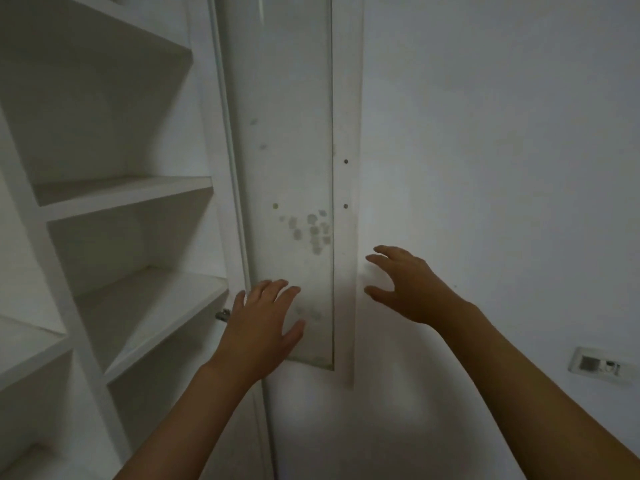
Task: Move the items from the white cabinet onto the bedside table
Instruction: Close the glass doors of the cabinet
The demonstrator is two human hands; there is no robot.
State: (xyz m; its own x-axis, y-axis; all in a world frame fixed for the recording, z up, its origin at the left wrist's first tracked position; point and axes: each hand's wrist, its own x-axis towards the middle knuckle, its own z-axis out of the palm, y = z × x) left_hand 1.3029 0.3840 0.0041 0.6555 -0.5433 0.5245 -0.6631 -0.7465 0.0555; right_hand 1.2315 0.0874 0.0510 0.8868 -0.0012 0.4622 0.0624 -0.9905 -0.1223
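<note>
We see left hand (263,323) flat, fingers straight, against lower part of open cabinet door (287,168); right hand (405,285) released, fingers spread, holding nothing, beside door's outer edge; white cabinet (114,202) shelves at left

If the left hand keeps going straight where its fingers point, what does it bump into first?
Most likely the open cabinet door. The left hand is spread flat with its fingers up against the door's stained panel, though how close it is can't be told.
</note>
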